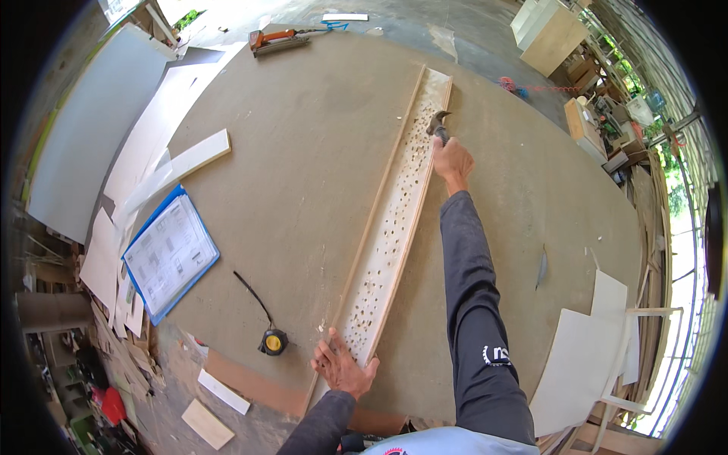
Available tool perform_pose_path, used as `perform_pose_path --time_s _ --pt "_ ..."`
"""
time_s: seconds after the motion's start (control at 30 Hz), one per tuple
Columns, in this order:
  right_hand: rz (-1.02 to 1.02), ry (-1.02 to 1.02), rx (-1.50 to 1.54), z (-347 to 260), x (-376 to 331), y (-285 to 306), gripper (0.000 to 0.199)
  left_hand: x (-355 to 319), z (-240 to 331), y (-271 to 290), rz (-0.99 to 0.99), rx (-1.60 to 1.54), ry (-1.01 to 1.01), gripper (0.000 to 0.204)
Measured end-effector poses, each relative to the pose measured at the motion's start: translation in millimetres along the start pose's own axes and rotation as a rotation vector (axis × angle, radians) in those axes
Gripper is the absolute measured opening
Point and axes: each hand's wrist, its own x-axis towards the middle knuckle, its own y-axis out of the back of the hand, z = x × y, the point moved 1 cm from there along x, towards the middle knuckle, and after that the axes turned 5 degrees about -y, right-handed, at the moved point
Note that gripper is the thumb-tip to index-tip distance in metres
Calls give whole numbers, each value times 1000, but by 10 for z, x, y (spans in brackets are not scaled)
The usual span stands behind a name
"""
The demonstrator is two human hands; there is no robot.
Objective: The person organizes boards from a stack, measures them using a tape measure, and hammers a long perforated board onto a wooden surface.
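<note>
1. Right hand grips the hammer over the far end of the board; contact is unclear.
2. Left hand grasps the board's near end across its width; the board lies on the table.
3. Hammering seems in hand; another blow would call for steady bracing.

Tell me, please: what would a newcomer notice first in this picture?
First, the long, pale, speckled board slanting across the brown table, with the left hand spread over its near end and the right hand gripping a hammer towards its far end. Then, a blue-edged stack of papers at the left and an orange tool at the table's far edge.
</note>
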Motion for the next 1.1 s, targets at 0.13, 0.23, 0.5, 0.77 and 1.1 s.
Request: perform_pose_path --time_s 0.13,0.23,0.5,0.77,1.1 --pt "191 -157 447 84 -929 107 49 -5 -19 -32 52 24 -3 121" --pt "82 -258 862 335 -2061 250 45 -39 -67 -52 48 26 -11 121" --pt "-189 -198 908 547 -4724 1141 39 -110 -143 -5 163 -72 -94 120" --pt "-109 33 718 640 -5627 1210 35 -854 -958 125 145 -91 -260 102" --pt "124 166 723 -106 -5536 1729 28 -1071 -1333 114 201 -15 -433 99"
